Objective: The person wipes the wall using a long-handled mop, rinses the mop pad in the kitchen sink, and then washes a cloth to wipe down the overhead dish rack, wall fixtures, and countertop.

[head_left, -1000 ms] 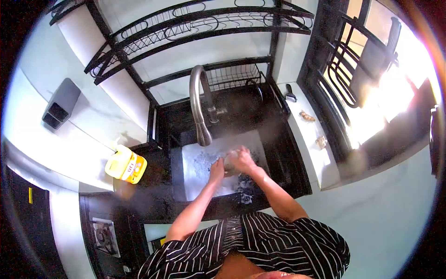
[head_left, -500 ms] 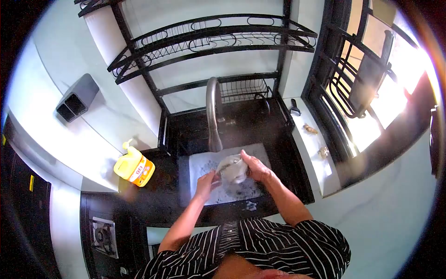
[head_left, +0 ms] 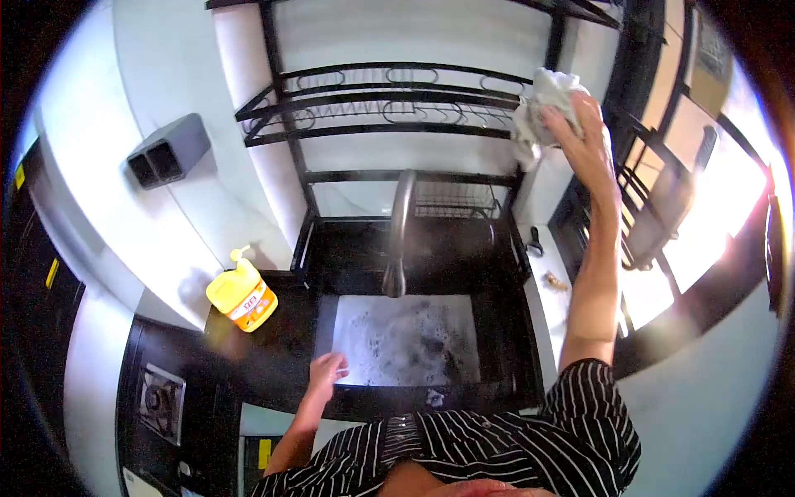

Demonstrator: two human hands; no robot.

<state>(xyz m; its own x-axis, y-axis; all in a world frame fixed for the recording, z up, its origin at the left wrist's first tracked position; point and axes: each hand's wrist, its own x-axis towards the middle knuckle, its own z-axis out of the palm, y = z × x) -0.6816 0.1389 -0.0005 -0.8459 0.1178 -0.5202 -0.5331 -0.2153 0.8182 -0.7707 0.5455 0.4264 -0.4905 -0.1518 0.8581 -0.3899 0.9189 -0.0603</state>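
My right hand (head_left: 580,137) is raised at the right end of the black dish rack (head_left: 381,103). Its fingers are spread over a crumpled whitish cloth (head_left: 542,124), which bunches against the rack's corner and hides part of it. Low on the left, my left hand (head_left: 328,373) hovers by the near left rim of the sink, fingers loosely curled and slightly apart, with nothing visible in them. Cloudy, sudsy water fills the dark sink (head_left: 509,348). Above it hangs the metal faucet (head_left: 401,232).
A yellow pump bottle (head_left: 244,296) stands on the dark counter left of the sink. On the right ledge lie a black-handled peeler (head_left: 536,241) and a small brownish piece (head_left: 556,282). A grey two-slot holder (head_left: 170,151) is on the left wall. A pan (head_left: 660,211) hangs by the window.
The cloth has left the sink in my right hand, going up and right to the rack. My left hand has let go of it and moved down and left. The view has tilted upward.
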